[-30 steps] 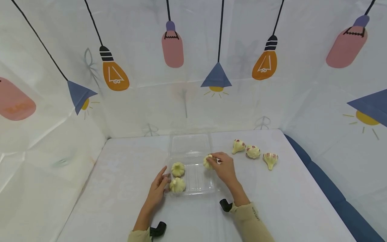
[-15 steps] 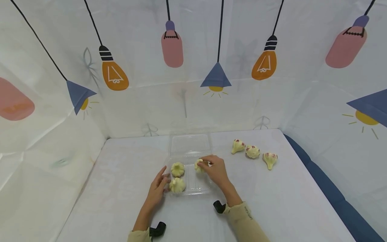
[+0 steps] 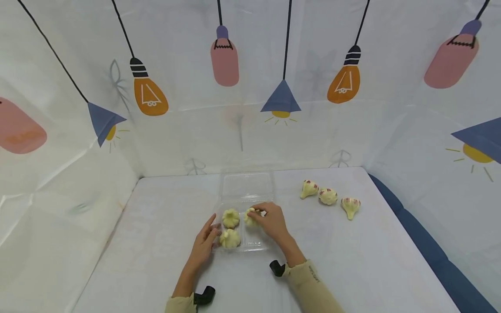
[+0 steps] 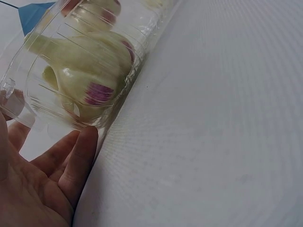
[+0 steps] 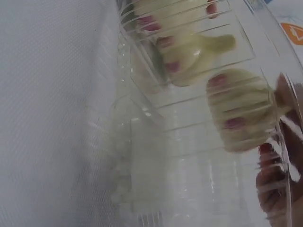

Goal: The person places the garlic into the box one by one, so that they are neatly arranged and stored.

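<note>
A clear plastic clamshell container (image 3: 255, 244) lies on the table with its lid (image 3: 247, 184) folded back. Two garlic bulbs, one farther (image 3: 231, 218) and one nearer (image 3: 230, 238), sit along its left side. My right hand (image 3: 274, 222) pinches a third garlic bulb (image 3: 249, 216) by its stem, inside the container to the right of the farther bulb. Through the clear wall in the right wrist view, this bulb (image 5: 241, 113) shows purple patches. My left hand (image 3: 203, 244) rests against the container's left wall, with fingers (image 4: 81, 163) extended and touching the plastic.
Three more garlic bulbs lie on the table to the right: one at the left (image 3: 309, 189), one in the middle (image 3: 328, 196), one at the right (image 3: 350, 208). A white sheet printed with lamps (image 3: 242, 130) encloses the table. Blue material (image 3: 415, 234) runs along the right edge.
My right hand has moved left across the container with the garlic bulb, from its right side to beside the farther bulb. The left hand has stayed at the left wall.
</note>
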Available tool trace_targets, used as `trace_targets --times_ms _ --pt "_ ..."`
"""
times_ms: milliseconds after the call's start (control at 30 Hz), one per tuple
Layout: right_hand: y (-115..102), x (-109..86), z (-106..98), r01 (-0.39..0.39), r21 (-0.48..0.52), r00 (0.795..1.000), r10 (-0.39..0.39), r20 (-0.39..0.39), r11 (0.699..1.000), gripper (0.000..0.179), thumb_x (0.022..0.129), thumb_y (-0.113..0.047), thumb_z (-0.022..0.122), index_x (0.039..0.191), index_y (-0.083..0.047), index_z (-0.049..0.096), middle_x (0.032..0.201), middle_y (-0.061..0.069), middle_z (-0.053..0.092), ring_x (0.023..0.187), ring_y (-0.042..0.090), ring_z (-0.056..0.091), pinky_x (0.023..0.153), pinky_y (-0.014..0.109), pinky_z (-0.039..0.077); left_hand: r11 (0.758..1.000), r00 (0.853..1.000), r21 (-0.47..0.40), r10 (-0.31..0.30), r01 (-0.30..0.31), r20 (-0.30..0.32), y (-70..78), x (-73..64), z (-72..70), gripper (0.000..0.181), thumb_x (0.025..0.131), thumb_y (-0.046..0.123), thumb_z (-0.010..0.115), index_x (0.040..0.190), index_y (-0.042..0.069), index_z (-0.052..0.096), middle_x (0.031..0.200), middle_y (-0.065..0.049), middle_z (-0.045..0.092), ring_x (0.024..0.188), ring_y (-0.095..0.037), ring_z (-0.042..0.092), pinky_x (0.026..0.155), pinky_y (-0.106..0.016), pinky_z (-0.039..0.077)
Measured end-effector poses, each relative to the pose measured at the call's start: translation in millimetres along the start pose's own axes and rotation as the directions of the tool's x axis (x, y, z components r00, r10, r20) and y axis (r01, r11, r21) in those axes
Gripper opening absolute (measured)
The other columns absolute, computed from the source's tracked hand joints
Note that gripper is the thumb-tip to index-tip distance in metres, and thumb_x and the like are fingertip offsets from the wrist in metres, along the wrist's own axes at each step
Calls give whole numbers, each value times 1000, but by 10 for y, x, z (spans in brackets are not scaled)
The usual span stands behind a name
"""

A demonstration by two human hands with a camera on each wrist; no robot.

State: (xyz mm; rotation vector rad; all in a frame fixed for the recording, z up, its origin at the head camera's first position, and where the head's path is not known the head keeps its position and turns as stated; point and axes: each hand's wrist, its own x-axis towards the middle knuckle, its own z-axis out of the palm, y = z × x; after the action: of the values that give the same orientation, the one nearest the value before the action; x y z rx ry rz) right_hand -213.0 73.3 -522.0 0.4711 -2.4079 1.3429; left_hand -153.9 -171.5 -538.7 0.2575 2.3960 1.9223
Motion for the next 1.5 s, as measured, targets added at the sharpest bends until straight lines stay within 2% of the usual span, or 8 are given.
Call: trace_targets --times_ms 133,300,400,500,800,867,1133,1500 --pt "-39 19 46 2 26 1000 -2 11 1000 17 79 -22 82 92 -12 78 86 -4 72 75 15 63 69 40 51 1000 1000 -12 17 -17 -9 -41 3 -13 49 105 8 42 151 -2 27 133 -36 47 112 -45 53 78 -44 51" --pt "-67 37 98 18 66 1000 -18 -3 998 16 80 -18 81 93 -8 77 87 1 73 73 18 65 66 43 53 999 999 -30 37 -38 -29 -255 61 -8 50 105 11 43 152 2 28 135 -33 47 113 -44 53 76 -40 52" --pt "-73 38 126 11 55 1000 -10 -6 998 17 80 -17 81 94 -7 77 86 3 73 74 19 66 67 45 53 1000 999 -23 15 -15 -29 -355 89 1 51 106 16 43 153 7 28 137 -30 47 116 -42 52 78 -38 52" --pt "-76 33 153 -11 13 1000 11 -1 1000 17 81 -18 80 95 -8 77 87 3 73 75 17 65 67 39 53 999 1000 -40 -2 1 -17 -342 86 -1 51 106 15 43 153 6 27 137 -32 46 116 -44 51 79 -40 52" --pt "-51 43 221 -38 -22 999 38 0 999 17 83 -18 78 95 -7 77 88 2 72 75 16 65 67 31 52 1000 1000 -21 8 -8 -7 1 16 12 49 105 9 43 150 -2 29 133 -36 47 113 -48 52 78 -44 50" --pt "-39 26 235 -54 -20 999 54 1 998 16 83 -17 78 95 -7 77 87 2 72 75 15 65 67 30 51 1000 1000 -13 11 -11 -9 -13 12 16 49 104 8 43 150 -3 29 132 -36 48 112 -48 52 77 -43 50" --pt "-19 -13 263 -73 -21 997 72 -11 997 13 81 -14 79 93 -7 76 85 1 71 75 17 65 66 28 50 999 997 4 53 -53 -60 -416 67 34 50 104 16 46 151 5 31 131 -30 52 110 -40 56 71 -36 50" --pt "32 -2 277 -88 -32 996 88 4 996 13 82 -14 78 93 -7 76 87 2 71 78 18 65 66 28 48 997 995 2 80 -80 -66 -421 72 34 51 104 14 46 151 2 30 131 -32 52 109 -41 56 70 -36 51"
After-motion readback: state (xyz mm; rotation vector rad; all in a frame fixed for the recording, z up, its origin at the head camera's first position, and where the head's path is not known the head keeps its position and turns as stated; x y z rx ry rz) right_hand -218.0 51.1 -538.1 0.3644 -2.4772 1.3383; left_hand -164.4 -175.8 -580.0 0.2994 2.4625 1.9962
